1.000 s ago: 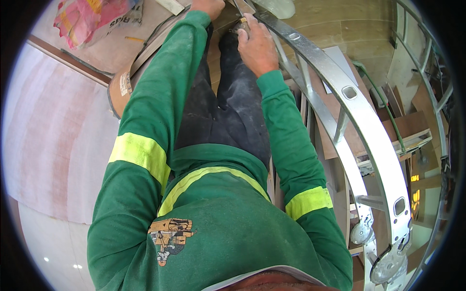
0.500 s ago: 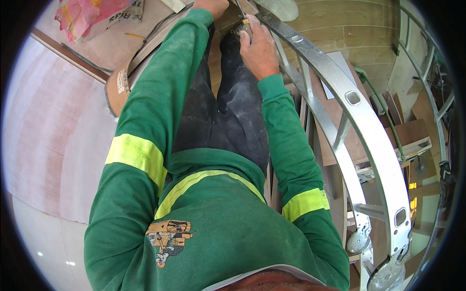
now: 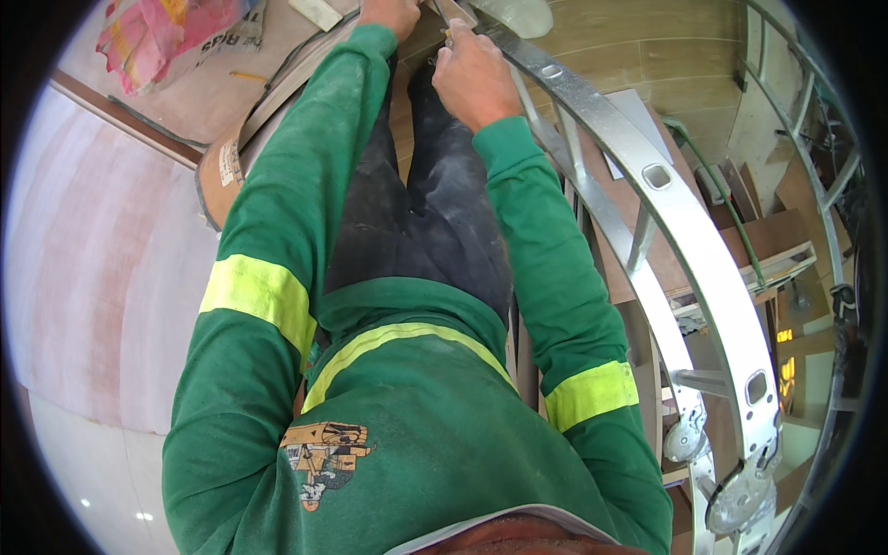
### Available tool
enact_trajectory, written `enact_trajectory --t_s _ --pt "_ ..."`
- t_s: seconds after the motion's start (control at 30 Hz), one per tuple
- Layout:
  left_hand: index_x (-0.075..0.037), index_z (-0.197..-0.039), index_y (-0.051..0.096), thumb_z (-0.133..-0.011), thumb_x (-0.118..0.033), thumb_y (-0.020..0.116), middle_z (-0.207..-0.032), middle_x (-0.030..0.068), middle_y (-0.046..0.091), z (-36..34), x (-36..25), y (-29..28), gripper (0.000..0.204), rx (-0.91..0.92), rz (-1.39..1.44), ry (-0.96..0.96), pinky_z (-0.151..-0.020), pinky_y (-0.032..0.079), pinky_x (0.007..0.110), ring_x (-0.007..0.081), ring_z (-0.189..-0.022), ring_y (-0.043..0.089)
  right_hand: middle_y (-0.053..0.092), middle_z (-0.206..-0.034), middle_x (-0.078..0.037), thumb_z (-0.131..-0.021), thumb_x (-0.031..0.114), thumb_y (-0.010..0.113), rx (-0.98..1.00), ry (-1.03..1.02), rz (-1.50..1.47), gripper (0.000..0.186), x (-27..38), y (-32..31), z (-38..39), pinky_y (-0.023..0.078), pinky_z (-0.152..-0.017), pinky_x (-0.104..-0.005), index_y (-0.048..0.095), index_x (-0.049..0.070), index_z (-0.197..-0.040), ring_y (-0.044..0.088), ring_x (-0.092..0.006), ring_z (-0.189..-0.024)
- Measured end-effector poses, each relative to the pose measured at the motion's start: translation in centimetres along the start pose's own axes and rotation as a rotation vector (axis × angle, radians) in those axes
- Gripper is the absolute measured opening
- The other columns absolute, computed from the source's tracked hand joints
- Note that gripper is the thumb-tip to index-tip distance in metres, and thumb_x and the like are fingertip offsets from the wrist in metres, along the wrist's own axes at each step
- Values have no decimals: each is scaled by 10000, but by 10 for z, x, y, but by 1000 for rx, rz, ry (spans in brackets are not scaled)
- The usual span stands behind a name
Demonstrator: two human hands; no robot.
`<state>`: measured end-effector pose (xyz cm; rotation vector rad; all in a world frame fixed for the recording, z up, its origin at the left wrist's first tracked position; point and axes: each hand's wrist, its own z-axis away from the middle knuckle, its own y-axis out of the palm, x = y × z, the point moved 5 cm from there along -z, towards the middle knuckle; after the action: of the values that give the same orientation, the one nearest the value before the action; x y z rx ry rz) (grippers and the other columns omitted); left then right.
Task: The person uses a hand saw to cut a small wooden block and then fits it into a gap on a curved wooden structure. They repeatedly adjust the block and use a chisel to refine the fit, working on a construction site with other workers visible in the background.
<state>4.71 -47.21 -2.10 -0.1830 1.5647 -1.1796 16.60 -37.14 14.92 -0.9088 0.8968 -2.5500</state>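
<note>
At the top of the view, my left hand (image 3: 390,13) reaches to the edge of the picture beside a long strip (image 3: 277,102), its fingers mostly out of sight. My right hand (image 3: 472,69) is closed a little to the right of it, fingers curled round a small object with a yellowish part, largely hidden under them. A thin metal piece (image 3: 438,11) runs up from near those fingertips. Just right of that hand passes an aluminium ladder (image 3: 601,120) with round hinges. My dark-trousered legs (image 3: 435,213) show between my green-sleeved arms.
Upper left lies a crumpled pink and yellow bag (image 3: 157,42) near a yellow pencil (image 3: 247,76). A brown curved band (image 3: 219,180) sits beside a pale board (image 3: 111,259). Wooden boards (image 3: 758,240), a green hose (image 3: 703,157) and a second metal ladder (image 3: 805,111) are at right.
My right hand has shifted left and slightly up, its fingers more bent around the small object. My left hand has moved slightly left.
</note>
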Motion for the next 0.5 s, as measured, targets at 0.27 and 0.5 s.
enact_trajectory --t_s 0.27,0.5 --pt "-45 -1072 574 -954 -274 662 -994 240 608 -3 -3 -1 273 127 90 -143 -819 472 561 486 -958 588 701 -1152 -291 -906 204 642 234 196 71 392 48 -32 -33 571 -947 -495 657 -17 -1228 692 -440 -1081" --pt "-19 -916 624 -929 -365 735 -899 234 655 -11 -16 -13 364 257 116 -167 -800 497 527 441 -877 621 694 -1235 -266 -893 191 647 157 322 121 333 38 -7 -26 559 -989 -498 704 -4 -1157 679 -438 -1147"
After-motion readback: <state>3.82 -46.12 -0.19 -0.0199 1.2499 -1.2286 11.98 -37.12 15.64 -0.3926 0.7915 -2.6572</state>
